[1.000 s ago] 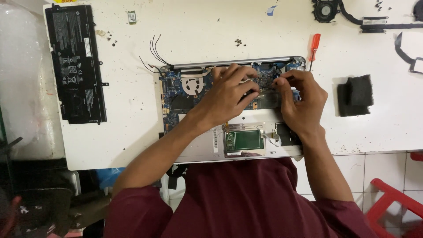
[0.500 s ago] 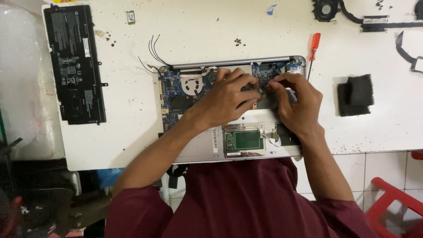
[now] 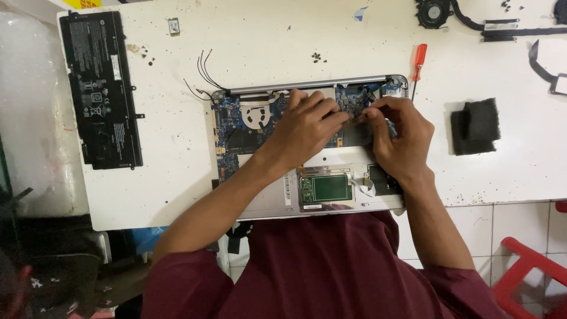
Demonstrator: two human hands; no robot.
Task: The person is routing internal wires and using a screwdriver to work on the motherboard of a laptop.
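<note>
1. Lying open on the white table [image 3: 177, 177], the laptop chassis [image 3: 277, 201] has its blue circuit board [image 3: 236, 127] exposed.
2. Left hand [image 3: 307, 127] rests curled over the board, fingertips [image 3: 342, 118] meeting the right's.
3. Right hand [image 3: 398, 139] pinches something small at the board's upper right; what it is, I cannot tell.
4. Red screwdriver [image 3: 418, 62] lies just beyond; black battery [image 3: 103, 88] well apart, far left.

Screwdriver [image 3: 418, 62] beside laptop [image 3: 260, 127] right; bare table [image 3: 266, 41] behind.
</note>
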